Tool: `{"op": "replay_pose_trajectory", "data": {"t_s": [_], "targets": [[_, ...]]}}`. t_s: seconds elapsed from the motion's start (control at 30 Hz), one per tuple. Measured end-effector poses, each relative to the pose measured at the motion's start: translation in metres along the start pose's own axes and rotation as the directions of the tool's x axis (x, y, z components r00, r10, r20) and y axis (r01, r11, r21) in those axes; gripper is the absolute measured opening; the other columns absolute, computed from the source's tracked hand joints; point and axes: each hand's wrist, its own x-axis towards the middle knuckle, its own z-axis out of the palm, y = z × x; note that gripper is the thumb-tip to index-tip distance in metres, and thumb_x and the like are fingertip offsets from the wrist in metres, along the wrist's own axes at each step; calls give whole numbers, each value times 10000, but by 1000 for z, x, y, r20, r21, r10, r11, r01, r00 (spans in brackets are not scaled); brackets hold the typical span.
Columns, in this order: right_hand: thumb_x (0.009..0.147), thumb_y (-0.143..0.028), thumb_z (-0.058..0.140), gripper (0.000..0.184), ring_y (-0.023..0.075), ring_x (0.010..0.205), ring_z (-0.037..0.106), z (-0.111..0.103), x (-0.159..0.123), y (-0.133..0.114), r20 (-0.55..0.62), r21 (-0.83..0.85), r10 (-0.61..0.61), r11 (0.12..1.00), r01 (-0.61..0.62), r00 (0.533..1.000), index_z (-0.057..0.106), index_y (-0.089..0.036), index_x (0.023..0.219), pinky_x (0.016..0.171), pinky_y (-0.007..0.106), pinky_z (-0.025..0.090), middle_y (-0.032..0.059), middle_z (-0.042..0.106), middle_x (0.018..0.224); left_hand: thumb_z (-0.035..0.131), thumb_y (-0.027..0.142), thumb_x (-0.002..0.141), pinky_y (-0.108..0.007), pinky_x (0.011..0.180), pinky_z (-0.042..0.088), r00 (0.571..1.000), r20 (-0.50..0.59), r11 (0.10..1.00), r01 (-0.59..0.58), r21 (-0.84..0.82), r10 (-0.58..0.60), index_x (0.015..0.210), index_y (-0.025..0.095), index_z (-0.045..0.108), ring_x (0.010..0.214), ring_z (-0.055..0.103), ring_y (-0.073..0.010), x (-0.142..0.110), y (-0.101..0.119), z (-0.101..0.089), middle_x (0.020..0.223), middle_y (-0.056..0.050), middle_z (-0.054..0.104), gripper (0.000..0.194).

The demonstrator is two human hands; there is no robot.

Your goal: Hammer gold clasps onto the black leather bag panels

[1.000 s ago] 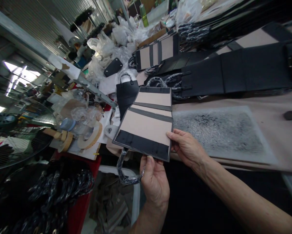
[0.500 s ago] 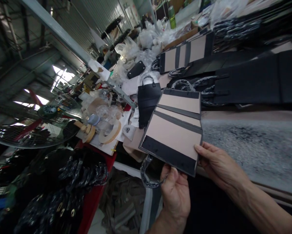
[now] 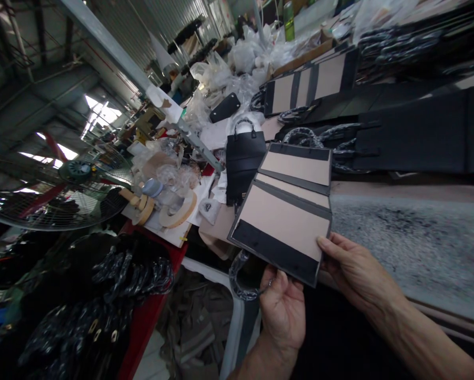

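Observation:
Both hands hold a black bag panel with beige backing pieces and dark strips across it, tilted in front of me. My left hand pinches its lower edge, thumb on top, beside a plastic-wrapped handle that hangs from that edge. At the right edge, my right hand grips with the thumb on the beige face and the fingers underneath. Behind the panel a small black handbag stands upright, its handle raised. Another wrapped handle shows just past the panel's far edge.
Black panels with wrapped handles lie at right, and a similar beige-backed panel lies beyond. A speckled board covers the near bench. At left are a fan, tape rolls, and a bin of scraps below.
My view has swung left, so the bench and both hands sit farther right in the picture. The grip on the bag panel looks the same.

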Motion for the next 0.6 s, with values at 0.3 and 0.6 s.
{"op": "replay_pose_trajectory", "data": {"t_s": [0.3,0.6], "targets": [[669,-425,868,414,252,819,718,3,-1,2,-7,-9,0,1000,0,1000,725,-231,1006,593,335,574,71,772,1023,789,265,755,-444,1130,473,1000,-19,1000,12,10,-11,1007,210,771,1257,631,-282,1,0,-2,1181,-86,749,259],[668,-412,879,418,212,743,703,1,2,5,0,14,18,1000,-18,1000,722,-220,1004,480,261,500,64,775,986,784,250,757,-446,1149,454,1000,-13,1000,28,-7,-28,997,203,771,1286,613,-284,4,-2,-9,1180,-93,750,246]]}}
